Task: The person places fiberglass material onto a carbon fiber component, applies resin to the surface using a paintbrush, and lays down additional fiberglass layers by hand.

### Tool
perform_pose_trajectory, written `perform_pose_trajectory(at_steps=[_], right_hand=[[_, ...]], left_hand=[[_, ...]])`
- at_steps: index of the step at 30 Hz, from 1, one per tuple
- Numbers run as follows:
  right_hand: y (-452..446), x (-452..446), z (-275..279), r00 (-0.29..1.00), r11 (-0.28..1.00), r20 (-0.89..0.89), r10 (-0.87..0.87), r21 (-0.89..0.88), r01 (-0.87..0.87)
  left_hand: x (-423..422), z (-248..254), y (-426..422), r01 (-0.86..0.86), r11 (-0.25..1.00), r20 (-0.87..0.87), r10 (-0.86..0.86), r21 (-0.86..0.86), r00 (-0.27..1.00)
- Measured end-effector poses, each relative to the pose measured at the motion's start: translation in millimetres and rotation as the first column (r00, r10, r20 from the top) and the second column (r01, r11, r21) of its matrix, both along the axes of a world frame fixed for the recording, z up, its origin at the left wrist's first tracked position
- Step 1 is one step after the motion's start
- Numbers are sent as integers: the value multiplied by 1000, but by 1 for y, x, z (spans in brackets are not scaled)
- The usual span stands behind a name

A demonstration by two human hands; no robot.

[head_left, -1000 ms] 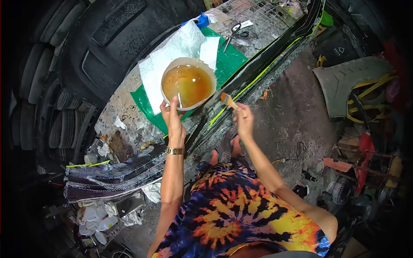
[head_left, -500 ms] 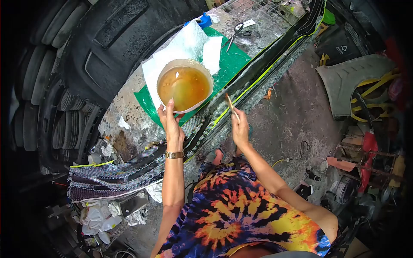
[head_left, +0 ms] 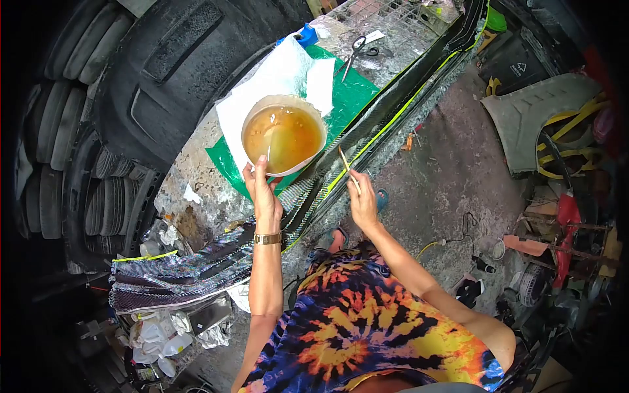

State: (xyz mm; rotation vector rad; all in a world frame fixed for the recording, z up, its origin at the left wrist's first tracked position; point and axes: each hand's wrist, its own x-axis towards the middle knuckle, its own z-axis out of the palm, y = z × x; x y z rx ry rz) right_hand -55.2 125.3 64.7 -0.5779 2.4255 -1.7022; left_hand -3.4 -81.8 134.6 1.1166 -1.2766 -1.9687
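My left hand (head_left: 264, 196) grips the near rim of a pale bowl (head_left: 317, 116), thumb over the edge and fingers beneath. Amber liquid (head_left: 288, 134) fills much of the bowl. My right hand (head_left: 363, 203) is closed around the handle of a thin brush (head_left: 348, 167), its tip over the long strip. That long curved strip, covered in dark woven cloth (head_left: 196, 275) with yellow-green edging, runs diagonally below both hands. Behind the bowl lie white paper sheets (head_left: 288, 65) and a green sheet (head_left: 354, 95).
Scissors (head_left: 351, 60) and a blue tape roll (head_left: 305, 35) lie at the bench's far side. Stacked tyres (head_left: 56, 124) and a large black panel (head_left: 177, 78) stand left. A grey fender (head_left: 534, 124) is at right. Plastic bottles (head_left: 157, 337) sit lower left.
The brush tip has shifted slightly left and down, and my right hand has lowered a little. The bowl sits slightly lower in view, still held by my left hand. The view has shifted slightly.
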Motion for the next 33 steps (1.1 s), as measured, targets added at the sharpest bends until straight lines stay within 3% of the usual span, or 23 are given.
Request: perform_pose_trajectory(at_steps=[6, 10, 14, 18, 21, 26, 33], right_hand=[[-23, 20, -8, 981, 983, -67, 184, 34, -182], [5, 16, -5, 984, 982, 27, 178, -64, -176], [25, -39, 5, 986, 991, -99, -130, -38, 127], [13, -73, -12, 968, 976, -144, -207, 37, 214], [-4, -47, -14, 995, 995, -97, -28, 89, 36], [-17, -6, -11, 995, 997, -97, 36, 78, -28], [-16, 16, -15, 951, 976, -244, 190, 156, -155]], left_hand=[[1, 2, -1, -1, 1000, -17, 1, 11, 1000], [0, 7, 0, -8, 1000, -16, 9, 9, 1000], [1, 3, -4, 28, 1000, -29, -27, 2, 999], [2, -2, -9, 50, 999, -32, -49, 17, 998], [1, 1, -7, 56, 998, -20, -56, 0, 998], [4, 6, -10, 52, 999, -6, -52, 4, 999], [1, 9, -10, 119, 993, -3, -119, 10, 993]])
